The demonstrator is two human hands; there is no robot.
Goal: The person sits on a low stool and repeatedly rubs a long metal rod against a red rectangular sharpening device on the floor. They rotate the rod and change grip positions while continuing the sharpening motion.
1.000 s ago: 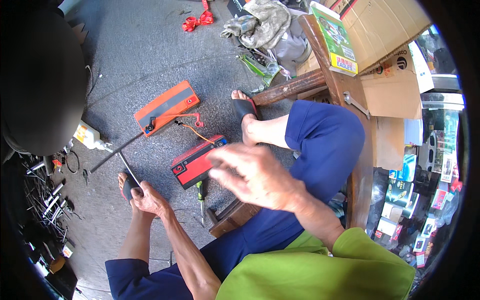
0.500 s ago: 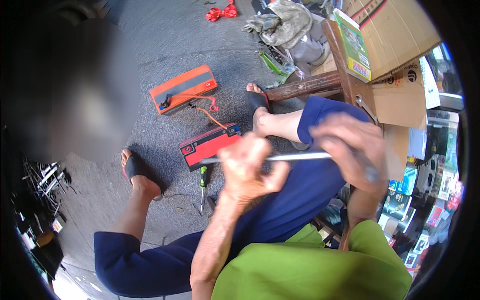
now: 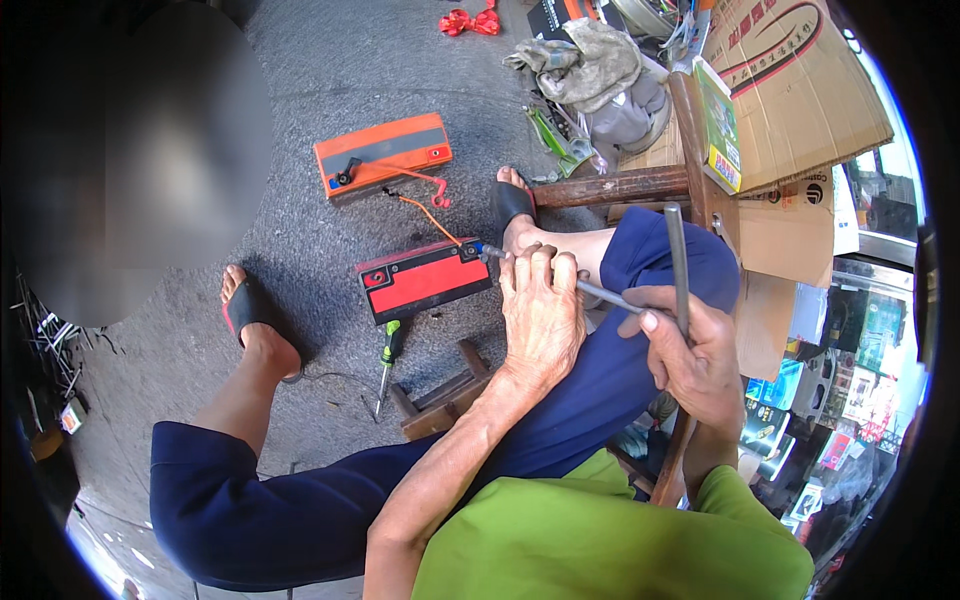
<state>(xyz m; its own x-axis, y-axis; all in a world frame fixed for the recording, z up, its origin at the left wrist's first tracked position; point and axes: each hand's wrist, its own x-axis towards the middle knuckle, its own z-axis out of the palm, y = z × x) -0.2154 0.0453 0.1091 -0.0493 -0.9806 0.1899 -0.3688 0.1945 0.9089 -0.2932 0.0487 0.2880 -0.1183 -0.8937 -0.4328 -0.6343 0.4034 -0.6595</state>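
Observation:
My left hand (image 3: 545, 325) curls its fingers over the shaft of an L-shaped metal wrench (image 3: 605, 294). Its far tip reaches the terminal corner of a red-and-black battery (image 3: 425, 283); whether it sits on the bolt I cannot tell. My right hand (image 3: 695, 350) grips the wrench near its bend, and the other arm of the wrench points up and away. An orange lead (image 3: 425, 213) runs from that same battery corner toward an orange battery (image 3: 385, 150) with a grey stripe, lying farther off on the ground. A black clip (image 3: 347, 171) rests on the orange battery.
A green-handled screwdriver (image 3: 388, 350) lies beside the red battery, near a small wooden stool (image 3: 440, 405). At the right stand a wooden frame (image 3: 620, 187), cardboard (image 3: 790, 100) and a display case. Grey rags (image 3: 590, 65) and a red ribbon (image 3: 470, 22) lie farther away.
The wrench, earlier held across my lap and blurred, now has its tip at the battery's terminal corner. My left hand has moved right and closed over the shaft; my right hand has come lower.

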